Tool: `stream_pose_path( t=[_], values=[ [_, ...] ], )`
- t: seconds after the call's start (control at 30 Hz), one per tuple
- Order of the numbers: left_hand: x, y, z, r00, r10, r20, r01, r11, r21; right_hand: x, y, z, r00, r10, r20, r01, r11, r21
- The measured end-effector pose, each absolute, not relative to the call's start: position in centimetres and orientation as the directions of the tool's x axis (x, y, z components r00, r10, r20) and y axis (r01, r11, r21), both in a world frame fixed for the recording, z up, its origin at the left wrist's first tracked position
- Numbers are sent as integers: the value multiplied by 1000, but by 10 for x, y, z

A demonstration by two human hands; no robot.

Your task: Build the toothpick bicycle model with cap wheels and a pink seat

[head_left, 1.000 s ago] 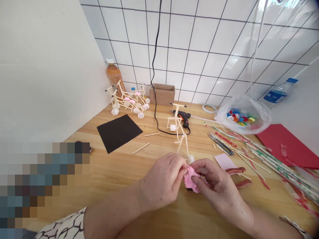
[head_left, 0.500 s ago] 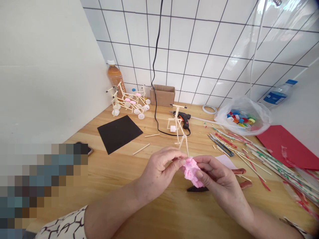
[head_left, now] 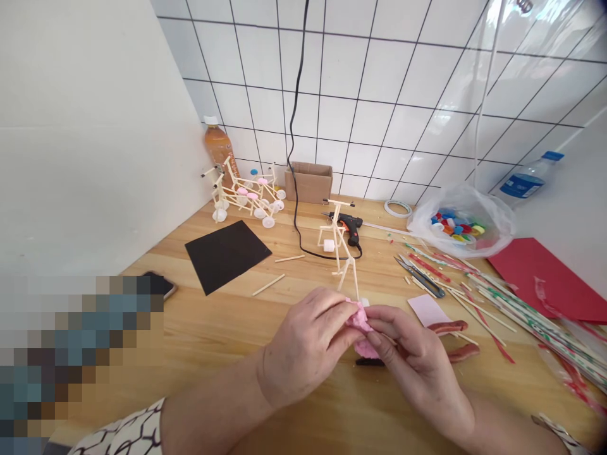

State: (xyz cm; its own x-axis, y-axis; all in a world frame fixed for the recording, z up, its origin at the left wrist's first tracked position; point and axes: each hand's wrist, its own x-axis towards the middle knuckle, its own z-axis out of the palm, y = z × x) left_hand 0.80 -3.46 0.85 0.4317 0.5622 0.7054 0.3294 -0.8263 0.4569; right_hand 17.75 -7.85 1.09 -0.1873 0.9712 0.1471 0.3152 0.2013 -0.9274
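Note:
A crumpled pink lump of what looks like soft modelling clay (head_left: 365, 349) is stretched between both hands, near the front of the table. The fingers and thumb of my left hand (head_left: 301, 354) pinch its upper left part. My right hand (head_left: 417, 360) grips its right side between thumb and fingers, covering some of it. Just beyond them stands a small bicycle model made of thin sticks (head_left: 336, 237), with a white wheel; its near end is partly hidden by my hands. Pliers (head_left: 448, 327) with reddish-brown handles lie under and beside my right hand, partly covered.
Several finished-looking stick bicycles (head_left: 249, 193) stand at the back left near a drink bottle (head_left: 219, 148). A glue gun (head_left: 349, 227), snips (head_left: 422, 277), a bag of bottle caps (head_left: 462, 221), sticks (head_left: 526, 303), black sheet (head_left: 227, 256) and phone (head_left: 160, 285) lie around.
The pink clay has been folded and pulled, with less of it showing. My left fingers have moved over its top, and my right hand has shifted slightly, uncovering more of the pink paper.

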Motion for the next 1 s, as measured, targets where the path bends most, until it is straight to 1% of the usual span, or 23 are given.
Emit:
stream_pose_path(
  t=[0.1,0.2,0.27,0.43,0.53,0.6,0.67,0.73,0.87,0.93,1.0],
  values=[
    [8,-35,10,454,552,699,333,-833,442,178,-80,12,-215,939,267,473,339,-813],
    [8,-37,12,489,539,686,368,-841,398,179,-81,12,-251,907,338,550,421,-722],
    [8,-37,14,523,513,681,390,-854,344,179,-81,11,-267,888,374,574,459,-678],
    [9,-38,15,622,439,649,440,-881,174,180,-81,11,-337,849,406,615,525,-588],
    [9,-37,12,642,421,641,460,-880,119,180,-81,13,-372,841,392,618,540,-572],
    [8,-36,11,646,417,640,461,-881,108,181,-81,15,-385,840,381,609,542,-579],
    [7,-36,10,645,418,640,450,-885,124,182,-81,17,-401,839,367,588,543,-600],
    [5,-35,11,627,433,647,438,-883,168,183,-82,18,-421,840,342,549,536,-641],
    [3,-34,14,570,515,640,428,-851,304,183,-80,19,-362,880,309,510,464,-724],
    [2,-34,15,543,550,635,408,-833,373,181,-78,19,-321,897,305,517,435,-737],
    [2,-34,15,528,580,620,380,-814,439,180,-76,19,-316,903,291,529,422,-736]
  ],
)
